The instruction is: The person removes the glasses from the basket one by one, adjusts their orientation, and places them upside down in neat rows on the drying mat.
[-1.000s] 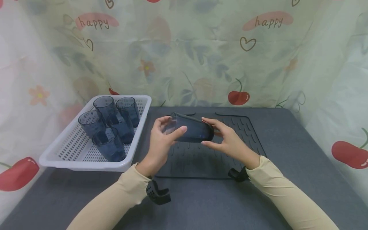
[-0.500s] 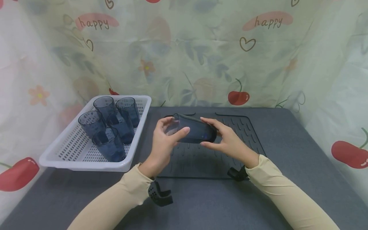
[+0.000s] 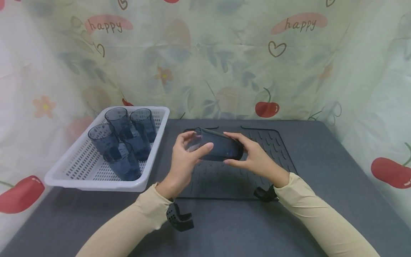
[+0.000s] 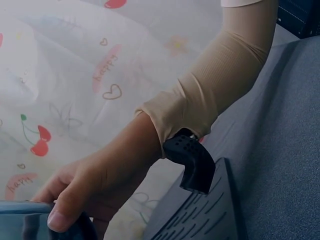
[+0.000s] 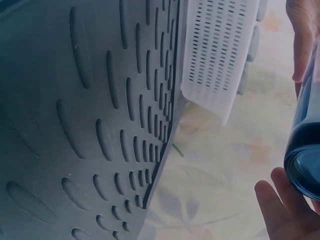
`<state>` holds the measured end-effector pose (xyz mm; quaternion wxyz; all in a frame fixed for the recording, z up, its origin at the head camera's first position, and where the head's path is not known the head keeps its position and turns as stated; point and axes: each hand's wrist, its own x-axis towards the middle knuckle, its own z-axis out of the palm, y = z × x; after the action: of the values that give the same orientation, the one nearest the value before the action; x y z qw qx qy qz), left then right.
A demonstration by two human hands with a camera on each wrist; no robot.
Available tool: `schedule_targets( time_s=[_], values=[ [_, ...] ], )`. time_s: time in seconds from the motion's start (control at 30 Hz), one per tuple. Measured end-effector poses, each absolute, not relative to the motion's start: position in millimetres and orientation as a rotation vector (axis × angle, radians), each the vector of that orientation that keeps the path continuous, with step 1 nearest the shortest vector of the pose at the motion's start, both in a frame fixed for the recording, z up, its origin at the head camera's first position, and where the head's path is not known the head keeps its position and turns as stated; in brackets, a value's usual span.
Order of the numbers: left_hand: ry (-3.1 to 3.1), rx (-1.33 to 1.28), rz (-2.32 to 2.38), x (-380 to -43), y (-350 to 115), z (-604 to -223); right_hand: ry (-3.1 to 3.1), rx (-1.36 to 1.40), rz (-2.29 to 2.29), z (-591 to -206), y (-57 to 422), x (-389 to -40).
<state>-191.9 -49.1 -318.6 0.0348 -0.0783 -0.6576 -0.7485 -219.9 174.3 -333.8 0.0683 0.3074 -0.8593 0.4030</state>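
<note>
A blue-tinted drinking glass [image 3: 219, 145] lies nearly level in the air above a dark ribbed mat [image 3: 224, 184], its mouth toward the left. Near the mouth, my left hand [image 3: 184, 157] grips it, thumb along the near side and fingers behind the rim. The base end sits between the thumb and fingers of my right hand [image 3: 253, 154]. In the right wrist view, the thick base of the glass [image 5: 305, 160] shows at the right edge, fingertips right at it. The left wrist view catches the right hand [image 4: 95, 182] across the glass [image 4: 25, 220].
At the left stands a white perforated basket [image 3: 86, 184] with several upright glasses, among them a front one [image 3: 123, 164]. A dark grey table [image 3: 324, 153] spreads under everything. Patterned curtains [image 3: 205, 71] hang behind and at both sides. Each wrist carries a black mount [image 3: 179, 217].
Both hands still hold the glass, which has shifted slightly to the right and down. The left hand has moved a little right with it; the basket and its glasses stay put.
</note>
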Motion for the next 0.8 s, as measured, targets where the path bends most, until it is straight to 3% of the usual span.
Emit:
schedule_targets(
  time_s=[0.8],
  values=[
    [-2.265, -0.322, -2.356, -194.5, -62.5, -319.9, -2.588, 0.912, 1.271, -330.7, 184.6, -212.9]
  ],
)
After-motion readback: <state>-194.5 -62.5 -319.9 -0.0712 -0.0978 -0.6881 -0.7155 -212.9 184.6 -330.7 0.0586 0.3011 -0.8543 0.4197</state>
